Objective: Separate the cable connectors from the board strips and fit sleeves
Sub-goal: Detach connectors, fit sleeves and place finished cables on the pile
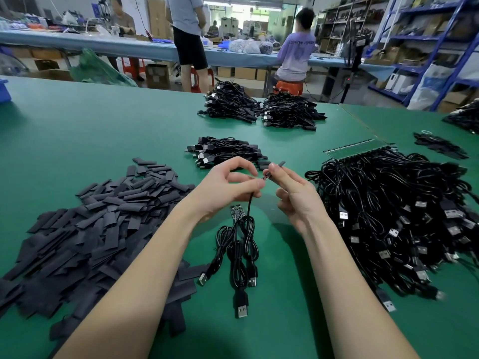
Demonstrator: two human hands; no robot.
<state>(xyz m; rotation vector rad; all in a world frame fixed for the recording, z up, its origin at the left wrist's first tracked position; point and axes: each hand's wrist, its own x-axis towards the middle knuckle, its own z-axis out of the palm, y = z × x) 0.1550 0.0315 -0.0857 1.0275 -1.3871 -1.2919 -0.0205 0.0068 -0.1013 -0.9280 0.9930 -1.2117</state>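
Note:
My left hand (228,189) pinches the end of a black USB cable (249,221) that hangs down to the green table. My right hand (293,195) pinches a short black sleeve (276,167) just right of the cable's tip, where red wire shows. Under my hands lie three loose black USB cables (239,251) and small board pieces (236,213). A big heap of flat black sleeves (103,218) lies on the left. On the right sits a large pile of cables (394,216) joined to a green board strip (355,149).
A bundle of sleeved cables (228,151) lies just beyond my hands, two more bundles (261,106) farther back. More sleeves (440,146) and cables (464,116) lie at the far right. People stand and sit at a long bench (129,45) behind; shelving (427,35) fills the right.

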